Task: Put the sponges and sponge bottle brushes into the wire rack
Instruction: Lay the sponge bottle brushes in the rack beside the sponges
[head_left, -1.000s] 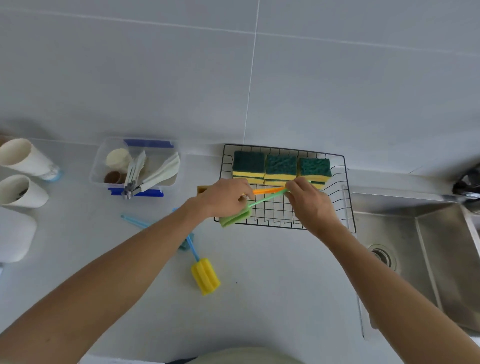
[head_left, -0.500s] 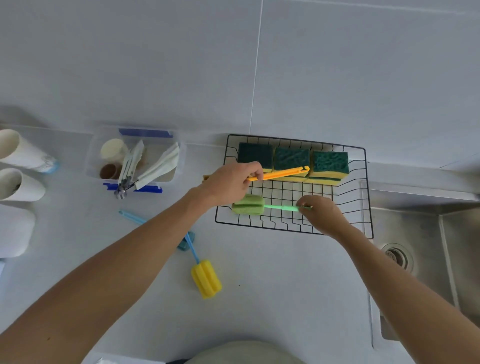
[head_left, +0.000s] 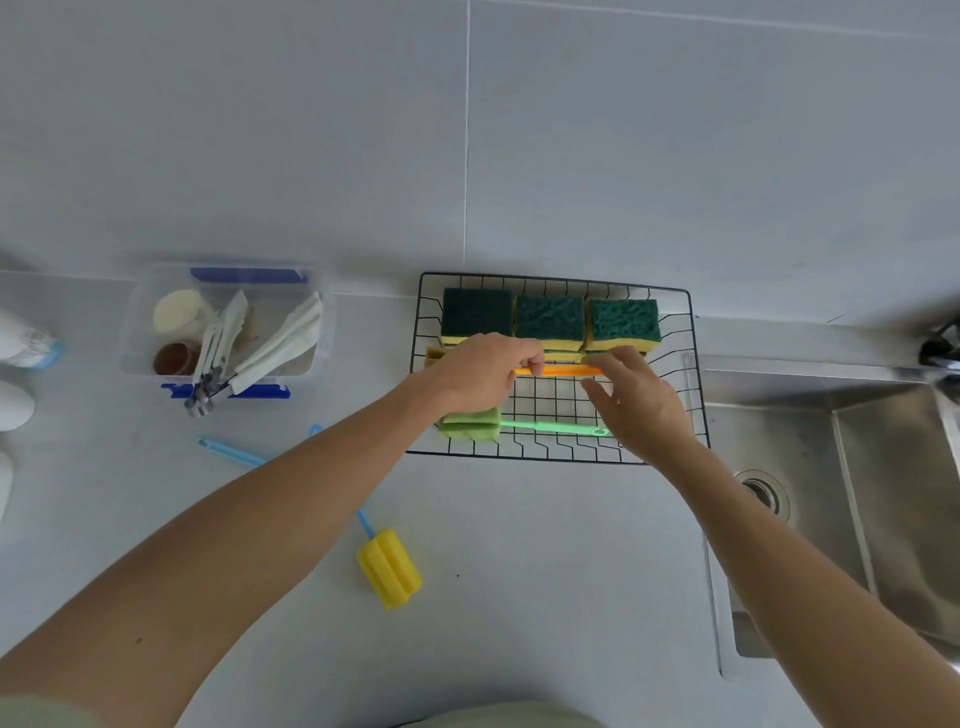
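Observation:
A black wire rack (head_left: 693, 374) stands against the wall. Three green-and-yellow sponges (head_left: 549, 322) line its back. My left hand (head_left: 480, 371) grips the orange brush (head_left: 569, 370) by its handle, low over the rack in front of the sponges. My right hand (head_left: 636, 400) hovers with loose fingers at the orange handle's right end, not plainly gripping it. The green sponge brush (head_left: 470, 423) lies in the rack's front, handle pointing right. On the counter lie a yellow-headed brush with a blue handle (head_left: 388, 566) and a light blue brush (head_left: 234, 453), partly hidden by my left arm.
A clear plastic box (head_left: 132, 332) with blue clips holds tongs and small items at the left. White cups (head_left: 23, 338) stand at the far left edge. A steel sink (head_left: 883, 467) with a drain lies right of the rack, a tap above it.
My right hand let go of the green brush, which now lies in the rack, and rose toward the orange handle. My left hand lowered the orange brush toward the rack floor.

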